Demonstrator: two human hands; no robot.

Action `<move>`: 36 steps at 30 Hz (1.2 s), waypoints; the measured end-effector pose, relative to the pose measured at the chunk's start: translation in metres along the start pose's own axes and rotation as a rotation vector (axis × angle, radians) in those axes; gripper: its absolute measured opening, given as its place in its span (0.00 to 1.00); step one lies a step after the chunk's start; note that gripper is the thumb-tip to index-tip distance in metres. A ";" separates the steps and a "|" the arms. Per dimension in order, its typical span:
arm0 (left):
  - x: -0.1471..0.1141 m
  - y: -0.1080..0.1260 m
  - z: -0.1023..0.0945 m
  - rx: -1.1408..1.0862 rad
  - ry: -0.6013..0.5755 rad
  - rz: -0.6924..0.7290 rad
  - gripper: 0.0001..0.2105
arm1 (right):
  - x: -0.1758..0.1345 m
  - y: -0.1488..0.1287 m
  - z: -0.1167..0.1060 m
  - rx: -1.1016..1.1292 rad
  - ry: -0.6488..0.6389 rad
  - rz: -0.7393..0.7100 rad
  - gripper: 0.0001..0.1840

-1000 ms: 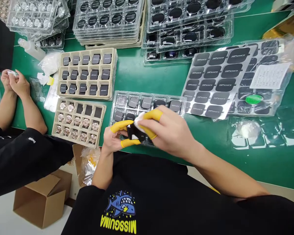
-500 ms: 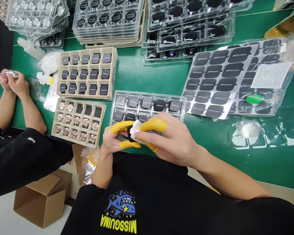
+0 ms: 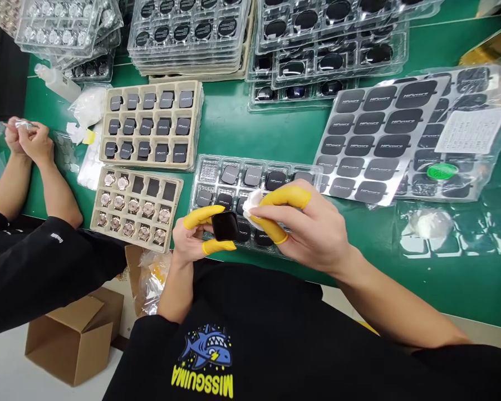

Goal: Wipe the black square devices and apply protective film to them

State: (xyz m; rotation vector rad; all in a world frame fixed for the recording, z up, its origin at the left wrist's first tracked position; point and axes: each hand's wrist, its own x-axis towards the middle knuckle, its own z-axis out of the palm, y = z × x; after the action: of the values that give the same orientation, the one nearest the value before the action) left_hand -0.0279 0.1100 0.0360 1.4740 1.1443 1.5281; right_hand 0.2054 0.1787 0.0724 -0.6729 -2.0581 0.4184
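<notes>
My left hand [image 3: 192, 236], with yellow finger cots, pinches a small black square part [image 3: 225, 225] by its edges just above the table's near edge. My right hand [image 3: 307, 225], also in yellow cots, holds a small white wipe [image 3: 251, 201] between thumb and forefinger, a little to the right of the part and apart from it. Under both hands lies a clear plastic tray [image 3: 209, 167] with more black square parts in its pockets.
A beige tray of black squares [image 3: 152, 122] and a beige tray of round metal parts [image 3: 133, 206] lie to the left. Grey sticker sheets [image 3: 376, 139] lie to the right, clear tray stacks [image 3: 192, 33] at the back. A co-worker's hands [image 3: 27, 139] work at far left. A cardboard box [image 3: 70, 334] sits below.
My right hand has lifted the white wipe off the black part and moved right, so the part's dark face shows. My left hand keeps its hold.
</notes>
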 end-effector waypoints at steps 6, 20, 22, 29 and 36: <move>0.000 0.000 0.001 -0.005 -0.025 0.017 0.37 | -0.001 -0.008 -0.008 0.030 -0.017 0.094 0.19; -0.003 -0.005 -0.004 0.078 -0.134 0.052 0.38 | 0.008 -0.019 -0.018 0.066 -0.272 -0.134 0.11; -0.002 -0.004 -0.005 0.110 -0.175 0.083 0.36 | 0.009 -0.020 -0.016 0.064 -0.301 -0.178 0.10; -0.003 -0.011 -0.005 0.145 -0.242 0.101 0.37 | 0.008 -0.016 0.007 -0.040 -0.210 -0.200 0.10; -0.008 -0.009 -0.007 -0.028 -0.086 -0.002 0.34 | -0.004 0.013 0.005 -0.124 -0.099 -0.028 0.10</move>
State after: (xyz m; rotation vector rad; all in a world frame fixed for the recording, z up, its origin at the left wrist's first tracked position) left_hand -0.0353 0.1050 0.0251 1.5045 1.0700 1.4592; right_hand 0.2072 0.1867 0.0601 -0.7090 -2.1991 0.3156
